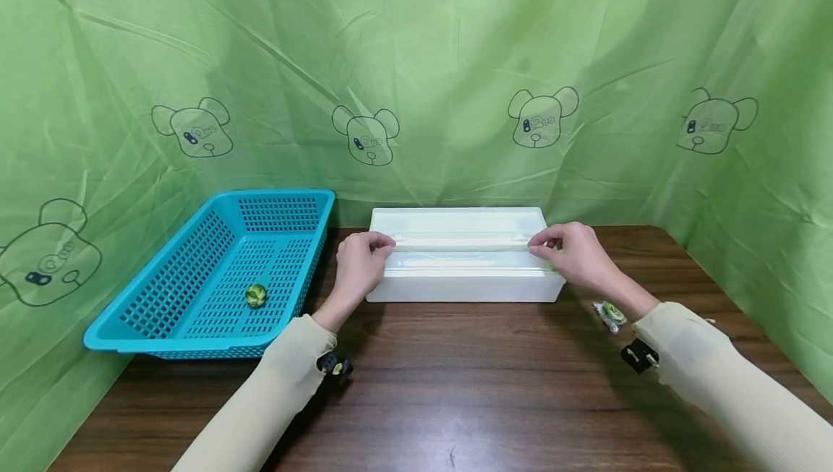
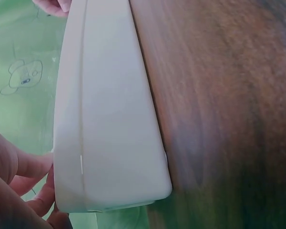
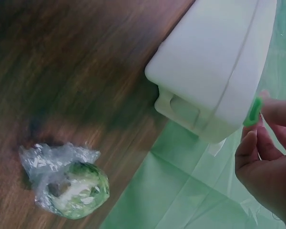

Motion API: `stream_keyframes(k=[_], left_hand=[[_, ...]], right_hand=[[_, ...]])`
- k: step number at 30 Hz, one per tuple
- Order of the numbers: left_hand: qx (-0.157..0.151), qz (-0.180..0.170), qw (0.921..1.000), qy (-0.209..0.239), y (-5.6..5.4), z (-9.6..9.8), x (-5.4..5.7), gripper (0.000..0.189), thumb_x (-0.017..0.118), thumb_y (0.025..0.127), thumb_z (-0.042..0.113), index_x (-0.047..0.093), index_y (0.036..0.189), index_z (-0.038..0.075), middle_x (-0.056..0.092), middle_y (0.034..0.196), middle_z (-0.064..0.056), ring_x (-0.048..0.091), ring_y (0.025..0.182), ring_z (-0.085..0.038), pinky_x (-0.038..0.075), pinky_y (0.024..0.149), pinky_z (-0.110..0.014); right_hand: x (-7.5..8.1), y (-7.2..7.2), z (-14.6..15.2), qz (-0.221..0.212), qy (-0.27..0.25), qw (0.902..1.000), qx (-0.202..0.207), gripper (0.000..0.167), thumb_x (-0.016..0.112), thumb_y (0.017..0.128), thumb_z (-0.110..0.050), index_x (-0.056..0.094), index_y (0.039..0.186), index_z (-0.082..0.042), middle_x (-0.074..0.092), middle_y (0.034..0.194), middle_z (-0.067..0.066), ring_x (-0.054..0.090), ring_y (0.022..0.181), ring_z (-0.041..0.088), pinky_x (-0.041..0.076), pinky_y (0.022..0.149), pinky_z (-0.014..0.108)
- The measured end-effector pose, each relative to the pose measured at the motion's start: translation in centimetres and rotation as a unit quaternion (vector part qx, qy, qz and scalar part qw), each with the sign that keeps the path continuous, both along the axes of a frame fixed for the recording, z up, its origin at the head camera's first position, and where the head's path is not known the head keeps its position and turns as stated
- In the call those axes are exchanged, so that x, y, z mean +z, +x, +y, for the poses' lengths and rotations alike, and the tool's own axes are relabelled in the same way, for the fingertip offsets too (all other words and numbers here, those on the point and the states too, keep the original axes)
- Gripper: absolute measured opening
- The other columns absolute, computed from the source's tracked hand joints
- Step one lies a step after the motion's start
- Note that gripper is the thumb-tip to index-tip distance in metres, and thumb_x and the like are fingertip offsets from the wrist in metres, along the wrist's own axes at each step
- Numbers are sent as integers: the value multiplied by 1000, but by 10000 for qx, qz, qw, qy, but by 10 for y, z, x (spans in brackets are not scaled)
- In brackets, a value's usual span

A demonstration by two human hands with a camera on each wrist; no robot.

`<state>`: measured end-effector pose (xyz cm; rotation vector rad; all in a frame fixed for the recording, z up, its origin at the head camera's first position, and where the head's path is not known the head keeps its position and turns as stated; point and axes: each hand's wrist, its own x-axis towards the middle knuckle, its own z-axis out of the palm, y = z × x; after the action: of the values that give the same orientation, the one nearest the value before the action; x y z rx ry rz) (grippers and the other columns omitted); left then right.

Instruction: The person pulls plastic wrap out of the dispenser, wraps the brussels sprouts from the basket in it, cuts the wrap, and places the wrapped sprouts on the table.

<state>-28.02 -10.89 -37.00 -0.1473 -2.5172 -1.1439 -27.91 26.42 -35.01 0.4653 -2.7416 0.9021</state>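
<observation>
A long white plastic box (image 1: 465,290), which looks like a cling film dispenser, lies crosswise on the table. A clear strip of cling film (image 1: 462,242) runs along its top between the hands. My left hand (image 1: 360,262) pinches at the strip's left end with thumb and fingers. At the other end, my right hand (image 1: 575,251) pinches the right part of the strip. In the right wrist view a small green tab (image 3: 252,112) on the box's edge sits against the right fingertips. The film itself is hard to make out in the wrist views.
On the left stands a blue perforated basket (image 1: 306,255) with one Brussels sprout (image 1: 256,295) inside. A green sprout wrapped in clear film (image 3: 81,191) lies on the wooden table (image 1: 449,385), right of the box. A green curtain (image 1: 442,82) surrounds the table's back and sides.
</observation>
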Motion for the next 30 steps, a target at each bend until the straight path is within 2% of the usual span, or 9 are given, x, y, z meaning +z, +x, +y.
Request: stream_keyframes(k=[7, 14, 21, 30], left_hand=[[17, -160, 9997, 170, -3, -1, 3, 11, 73, 99, 10, 83, 100, 6, 78, 99, -10, 67, 96, -27, 52, 84, -44], [-65, -176, 9995, 248, -3, -2, 9, 10, 75, 99, 11, 83, 101, 5, 77, 94, -9, 67, 91, -26, 52, 81, -43], [-95, -142, 9994, 304, -3, -3, 15, 10, 74, 100, 11, 82, 101, 5, 75, 94, -9, 64, 90, -26, 50, 81, -42], [-90, -268, 9982, 530, 1, -5, 28, 10, 72, 101, 13, 80, 102, 7, 72, 94, -9, 62, 88, -26, 49, 76, -39]], right_hand=[[4, -7, 4, -180, -46, 9998, -105, 13, 78, 97, -16, 84, 105, -8, 76, 92, 4, 63, 83, 22, 48, 67, 29], [9, -9, 6, -359, -234, 9991, -77, 13, 77, 97, -13, 83, 106, -6, 78, 95, 8, 64, 77, 22, 50, 60, 28], [17, -9, 5, -316, -277, 9990, -135, 16, 78, 97, -16, 83, 107, -5, 77, 93, 9, 62, 76, 22, 48, 61, 28], [26, -7, 9, -161, -345, 9992, -140, 16, 79, 98, -20, 83, 105, -6, 77, 92, 11, 58, 73, 19, 45, 57, 28]])
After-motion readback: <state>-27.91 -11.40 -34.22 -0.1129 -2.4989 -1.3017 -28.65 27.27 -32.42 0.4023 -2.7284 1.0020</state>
